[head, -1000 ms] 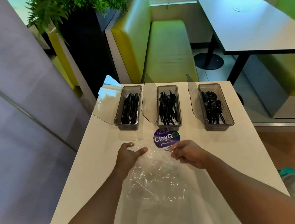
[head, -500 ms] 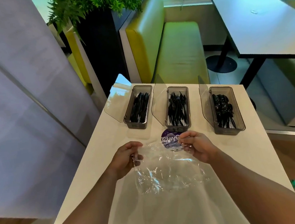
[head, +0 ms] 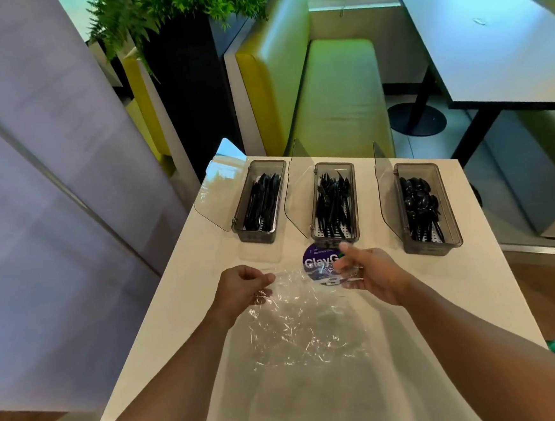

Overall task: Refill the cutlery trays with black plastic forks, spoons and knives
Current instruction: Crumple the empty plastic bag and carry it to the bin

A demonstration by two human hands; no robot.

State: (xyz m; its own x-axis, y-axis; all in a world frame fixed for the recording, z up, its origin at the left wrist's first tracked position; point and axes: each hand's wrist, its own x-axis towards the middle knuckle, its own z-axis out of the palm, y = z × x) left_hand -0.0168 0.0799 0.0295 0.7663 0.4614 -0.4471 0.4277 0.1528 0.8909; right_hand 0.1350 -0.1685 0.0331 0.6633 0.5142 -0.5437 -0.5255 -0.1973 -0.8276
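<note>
Three grey lidded trays stand in a row at the far end of the white table (head: 177, 304), lids open. The left tray (head: 256, 237) holds black knives (head: 262, 201), the middle tray (head: 335, 237) black forks (head: 333, 202), the right tray (head: 433, 248) black spoons (head: 420, 205). In front of them I hold an empty, crinkled clear plastic bag (head: 302, 328) by its top edge. My left hand (head: 242, 288) pinches its left corner and my right hand (head: 371, 274) grips the right corner, just above the table.
A round purple sticker (head: 316, 260) lies on the table behind the bag, partly covered. A green bench (head: 337, 96) and a plant (head: 167, 9) stand beyond the table, a dark dining table (head: 489, 44) at the right, a grey partition (head: 36, 196) at the left.
The bag has been lifted off the table and gathered shorter between my hands. My view shifted left, so the trays and table sit further right in frame.
</note>
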